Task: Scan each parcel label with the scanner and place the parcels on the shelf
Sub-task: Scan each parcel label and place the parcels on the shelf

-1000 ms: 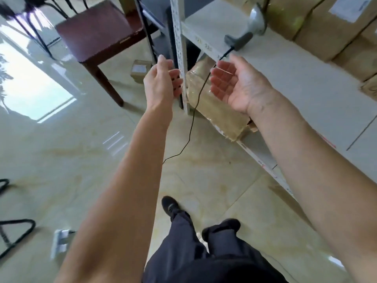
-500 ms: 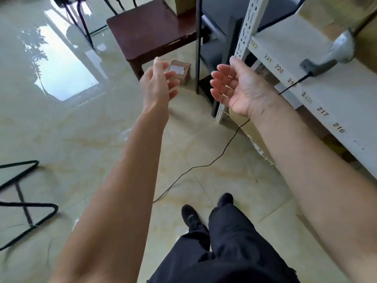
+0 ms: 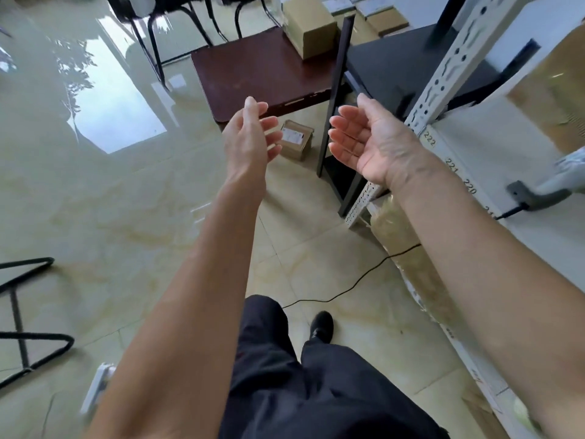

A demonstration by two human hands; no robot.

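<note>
Above the tiled floor [image 3: 104, 210] we hold both arms out in front of us, palms turned toward each other with a gap between them; our left hand [image 3: 250, 137] has relaxed, nearly straight fingers and holds nothing, and our right hand [image 3: 367, 144] is likewise loose and empty, its fingers only slightly bent. Beyond the gap between our hands, a small parcel [image 3: 296, 139] lies on the floor with a white label on its top, just in front of the dark brown table [image 3: 253, 74] and beside the black leg of a dark rack [image 3: 411, 61]. At our right stands the white shelf [image 3: 493, 147], its perforated post rising at a slant and its front edge carrying numbers 222, 221 and 220. On that shelf the scanner [image 3: 544, 188] lies on its side, grey handle toward us, well apart from our right hand, and its black cable [image 3: 354, 286] drops past the shelf edge and trails across the floor near our feet. A brown box [image 3: 550, 99] sits further back on the same shelf, and a wrapped parcel [image 3: 408, 248] shows on the lower level beneath our right forearm. On the brown table rests another box [image 3: 311, 26], with black chair legs behind it. Our dark trousers and one black shoe [image 3: 321, 326] show below
</note>
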